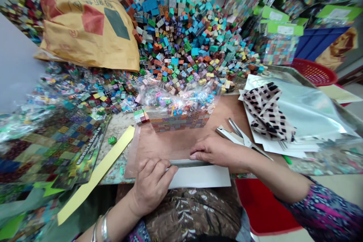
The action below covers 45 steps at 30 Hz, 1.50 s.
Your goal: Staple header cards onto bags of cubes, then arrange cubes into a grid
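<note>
Both hands are down at the near edge of the counter (176, 143), working a flat silver-grey strip (188, 163) that lies across a white card (202, 177). Left hand (151, 185) is curled, thumb and fingers pinching the strip's left end. Right hand (218, 151) lies flat w/ fingers stretched out, fingertips pressing the strip's top edge around the middle, so not gripping, just holding it down. The card pokes out over the counter edge right below both hands.

Just behind the right hand, basically touching the wrist area, is a metal plier-type stapler (241, 138), lying loose. Further right there's a stack of clear bags (306, 113) w/ a black-and-white patterned cloth (266, 111) on top.

Straight ahead of the hands is a clear bag of small blocks (178, 109), and behind that a huge pile of colourful cubes (190, 34). Left side has a long yellow paper strip (96, 174) lying diagonal, a tiny green cube (112, 140) next to it, and packed sets w/ a printed header card (90, 147). There's lettering on it but it's too blurry to read. Back left is a tan sack (87, 26) w/ red and green diamond prints plus some print I can't make out. Red basket (314, 72) far right.
</note>
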Tool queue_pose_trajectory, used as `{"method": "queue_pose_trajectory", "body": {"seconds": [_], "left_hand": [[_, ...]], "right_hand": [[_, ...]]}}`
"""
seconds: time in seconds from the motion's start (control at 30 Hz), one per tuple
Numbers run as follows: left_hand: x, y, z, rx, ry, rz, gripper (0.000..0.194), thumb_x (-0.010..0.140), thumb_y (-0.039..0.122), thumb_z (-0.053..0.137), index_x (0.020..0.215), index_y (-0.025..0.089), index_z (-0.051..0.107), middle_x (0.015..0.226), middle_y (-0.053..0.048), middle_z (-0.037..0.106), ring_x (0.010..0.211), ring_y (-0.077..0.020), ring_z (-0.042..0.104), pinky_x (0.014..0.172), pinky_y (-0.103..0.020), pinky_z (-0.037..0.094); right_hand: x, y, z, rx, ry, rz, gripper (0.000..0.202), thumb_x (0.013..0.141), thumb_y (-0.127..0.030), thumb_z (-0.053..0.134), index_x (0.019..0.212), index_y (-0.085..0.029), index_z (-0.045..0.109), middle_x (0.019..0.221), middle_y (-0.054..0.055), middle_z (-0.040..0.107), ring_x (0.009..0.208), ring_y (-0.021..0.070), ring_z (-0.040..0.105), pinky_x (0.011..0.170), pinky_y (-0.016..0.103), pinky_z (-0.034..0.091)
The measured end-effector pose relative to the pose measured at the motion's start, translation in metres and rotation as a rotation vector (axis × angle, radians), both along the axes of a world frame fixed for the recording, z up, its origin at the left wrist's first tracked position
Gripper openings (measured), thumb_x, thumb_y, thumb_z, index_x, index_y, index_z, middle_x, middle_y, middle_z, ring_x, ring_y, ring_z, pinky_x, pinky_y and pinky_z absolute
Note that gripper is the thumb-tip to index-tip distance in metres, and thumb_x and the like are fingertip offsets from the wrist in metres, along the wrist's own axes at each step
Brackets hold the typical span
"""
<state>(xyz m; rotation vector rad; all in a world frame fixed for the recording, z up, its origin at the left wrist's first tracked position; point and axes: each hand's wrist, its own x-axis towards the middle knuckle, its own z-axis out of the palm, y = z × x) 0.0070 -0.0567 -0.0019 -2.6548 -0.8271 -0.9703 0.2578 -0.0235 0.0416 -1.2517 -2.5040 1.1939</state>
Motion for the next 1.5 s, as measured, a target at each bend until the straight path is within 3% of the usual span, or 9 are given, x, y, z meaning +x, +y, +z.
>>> {"method": "queue_pose_trajectory", "body": {"seconds": [0.2,0.37,0.7,0.83,0.93,1.07,1.17,1.37,1.5], "left_hand": [[-0.001,-0.001,0.001,-0.076,0.103,-0.044,0.017,0.092,0.009,0.051,0.102,0.013,0.064,0.073,-0.003,0.066,0.066,-0.0166,0.051,0.064,-0.033,0.033],[-0.001,-0.006,0.002,-0.102,0.114,-0.036,0.017,0.092,0.009,0.052,0.079,0.016,0.059,0.067,-0.002,0.062,0.064,-0.0166,0.051,0.063,-0.032,0.036],[-0.034,-0.022,0.070,0.056,0.147,-0.147,0.033,0.096,0.009,0.038,0.110,0.015,0.067,0.104,-0.009,0.074,0.103,-0.0215,0.066,0.092,-0.037,0.051],[-0.046,-0.025,0.077,0.017,0.066,-0.045,0.042,0.093,0.013,0.046,0.131,0.025,0.059,0.118,-0.006,0.071,0.115,-0.0236,0.064,0.100,-0.045,0.053],[-0.047,-0.017,0.075,0.078,0.113,-0.070,0.036,0.093,0.010,0.047,0.122,0.020,0.064,0.121,-0.007,0.071,0.122,-0.0224,0.061,0.104,-0.041,0.051],[-0.044,-0.004,0.072,0.142,0.180,-0.099,0.027,0.090,0.005,0.050,0.109,0.011,0.069,0.115,-0.011,0.073,0.128,-0.0241,0.056,0.110,-0.038,0.045],[-0.044,0.001,0.069,0.171,0.141,-0.097,0.025,0.089,0.006,0.054,0.107,0.012,0.070,0.113,-0.010,0.074,0.127,-0.0240,0.057,0.110,-0.039,0.045],[-0.047,0.001,0.071,0.196,0.127,-0.067,0.026,0.090,0.008,0.053,0.109,0.013,0.070,0.114,-0.009,0.074,0.129,-0.0240,0.056,0.112,-0.040,0.043],[-0.050,0.002,0.079,0.217,0.160,-0.047,0.024,0.089,0.008,0.056,0.109,0.012,0.069,0.110,-0.008,0.075,0.127,-0.0241,0.056,0.111,-0.040,0.042]], "right_hand": [[-0.011,-0.008,0.005,0.171,-0.126,0.055,0.028,0.097,-0.022,0.044,0.096,-0.016,0.071,0.092,0.009,0.072,0.083,0.0178,0.063,0.072,0.029,0.040],[-0.011,-0.013,-0.005,0.240,-0.201,0.066,0.022,0.092,-0.021,0.050,0.081,-0.017,0.069,0.077,0.005,0.069,0.067,0.0144,0.058,0.063,0.027,0.035],[-0.006,0.009,0.001,0.211,-0.301,-0.002,0.026,0.095,-0.025,0.050,0.081,-0.019,0.071,0.080,0.006,0.073,0.065,0.0147,0.058,0.056,0.029,0.027],[-0.006,0.012,-0.003,0.173,-0.174,0.002,0.028,0.098,-0.031,0.047,0.093,-0.019,0.072,0.091,0.008,0.074,0.075,0.0162,0.063,0.063,0.028,0.036],[-0.001,0.011,-0.003,0.198,-0.050,-0.151,0.031,0.099,-0.036,0.045,0.096,-0.019,0.070,0.097,0.008,0.073,0.084,0.0178,0.063,0.070,0.030,0.040],[0.013,0.003,0.008,-0.129,0.201,-0.387,0.057,0.096,-0.063,0.035,0.088,-0.016,0.065,0.082,0.009,0.069,0.074,0.0167,0.061,0.068,0.031,0.046],[0.024,-0.009,0.020,-0.498,0.316,-0.354,0.073,0.086,-0.078,0.035,0.115,-0.016,0.061,0.102,0.012,0.068,0.081,0.0181,0.064,0.067,0.031,0.051],[0.032,-0.042,0.028,-0.427,0.248,-0.446,0.078,0.081,-0.069,0.058,0.144,-0.026,0.043,0.136,0.014,0.053,0.106,0.0238,0.059,0.087,0.037,0.050],[0.018,-0.059,0.025,-0.653,0.479,-0.622,0.080,0.071,-0.062,0.074,0.138,-0.026,0.049,0.131,0.012,0.056,0.109,0.0243,0.060,0.091,0.037,0.049]]}}
